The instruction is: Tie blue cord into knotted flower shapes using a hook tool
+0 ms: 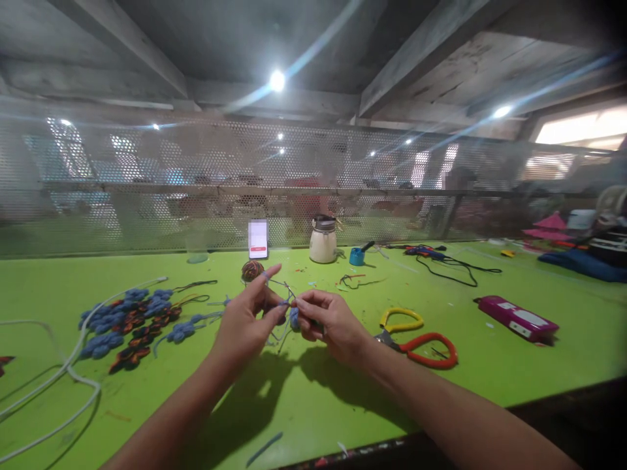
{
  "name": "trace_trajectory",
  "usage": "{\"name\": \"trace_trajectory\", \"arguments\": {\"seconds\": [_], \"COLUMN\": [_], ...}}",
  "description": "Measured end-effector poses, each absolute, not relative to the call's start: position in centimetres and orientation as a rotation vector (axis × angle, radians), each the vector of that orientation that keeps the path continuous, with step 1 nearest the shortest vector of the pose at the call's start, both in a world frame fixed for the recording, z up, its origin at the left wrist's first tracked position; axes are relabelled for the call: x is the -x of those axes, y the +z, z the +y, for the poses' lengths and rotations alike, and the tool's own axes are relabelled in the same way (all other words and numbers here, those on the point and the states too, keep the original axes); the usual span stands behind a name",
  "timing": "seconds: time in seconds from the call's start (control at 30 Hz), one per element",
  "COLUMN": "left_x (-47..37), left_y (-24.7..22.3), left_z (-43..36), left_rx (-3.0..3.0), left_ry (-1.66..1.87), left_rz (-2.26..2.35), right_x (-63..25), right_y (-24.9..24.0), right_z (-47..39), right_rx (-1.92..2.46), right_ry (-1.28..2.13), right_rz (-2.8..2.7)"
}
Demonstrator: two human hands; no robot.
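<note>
Blue yarn piece (294, 318) sits between two bare hands above a bright green table (490, 372), seen from the head camera. The left hand (247, 314) raises its index finger with a strand running from it, while its thumb and other fingers pinch the yarn at the work. The right hand (329, 320) closes its thumb and fingertips on the piece from the other side; the fine detail between the fingertips is too small to make out.

To the left lie flower-shaped blue pieces (102, 343) and dark-and-orange pieces (141, 341), with a white cable (73, 356) looping across and past them. Just beyond the left hand rests a multicolored yarn ball (251, 270), near an upright phone (258, 240). A pale jar (323, 245) with a dark lid and a small blue container (356, 256) stand farther right, before a perforated screen (235, 163). Scissors (408, 348) with one yellow and one red handle lie beside the right forearm; a magenta packet (516, 318) lies well apart, farther right.
</note>
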State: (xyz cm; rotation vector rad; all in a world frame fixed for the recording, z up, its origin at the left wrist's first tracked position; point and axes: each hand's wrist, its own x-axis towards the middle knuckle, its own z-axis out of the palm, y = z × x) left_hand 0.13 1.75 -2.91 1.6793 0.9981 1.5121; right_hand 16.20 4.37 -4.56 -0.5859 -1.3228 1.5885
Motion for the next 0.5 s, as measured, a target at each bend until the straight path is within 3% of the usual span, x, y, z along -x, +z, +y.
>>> {"name": "trace_trajectory", "arguments": {"seconds": [0.13,0.33,0.5], "left_x": [0.4,1.1,1.1], "left_y": [-2.1,-1.2,-2.0], "left_z": [1.9,1.6,2.2], "left_rx": [-1.191,-0.941,-1.109], "left_ry": [1.413,1.399,1.359], "left_rz": [0.739,0.590,0.758], "right_x": [-16.2,-17.3,-17.4], "right_y": [-4.5,-3.8,-3.7], "right_z": [4.4,5.0,4.6], "right_rx": [0.584,0.653,0.593], "right_ry": [1.434,0.966,1.178], "right_rz": [-1.409,-1.711,-1.734]}}
